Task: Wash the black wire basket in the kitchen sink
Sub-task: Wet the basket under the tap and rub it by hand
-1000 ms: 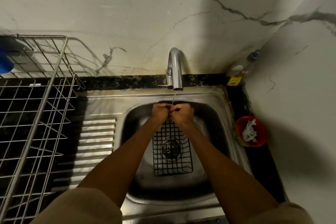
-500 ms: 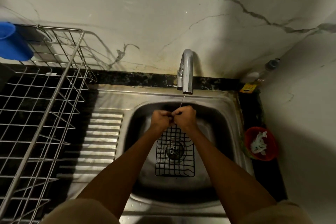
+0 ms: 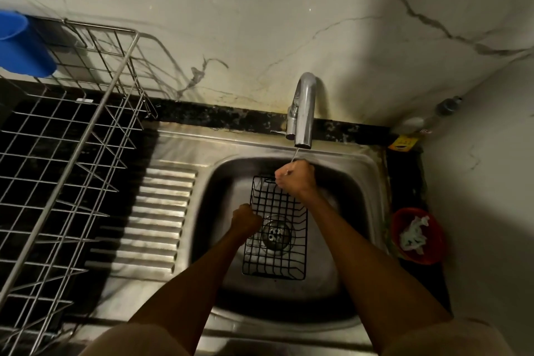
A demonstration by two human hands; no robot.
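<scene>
A marble wall [image 3: 260, 23] is standing behind everything, and a dark surface [image 3: 427, 283] is running along its foot. A big steel wire rack [image 3: 66, 170] is taking the whole left part of this surface, and a blue cup [image 3: 20, 46] is hanging at its far corner. The steel sink [image 3: 361, 211] is lying in the middle, with a ribbed drainboard [image 3: 161, 217] between the basin and the rack. The tap [image 3: 302, 110] is leaning over the far rim, and a thin stream of water is falling from it.

The black wire basket [image 3: 277, 240] is sitting inside the basin, over the drain [image 3: 276, 234], tilted with its far end higher. The right hand [image 3: 296, 179] is gripping the far rim of the basket just under the tap, with fingers curled tight, and the water is landing on it. The left hand [image 3: 245, 220] is closed as a fist at the left rim; it is probably holding the wire, but the blur is hiding this.

On the right, near the sink, a red bowl [image 3: 417, 235] with a crumpled white thing inside is standing. In the far corner a clear bottle [image 3: 427, 118] is leaning, and a small yellow packet [image 3: 403, 143] is lying beside it.
</scene>
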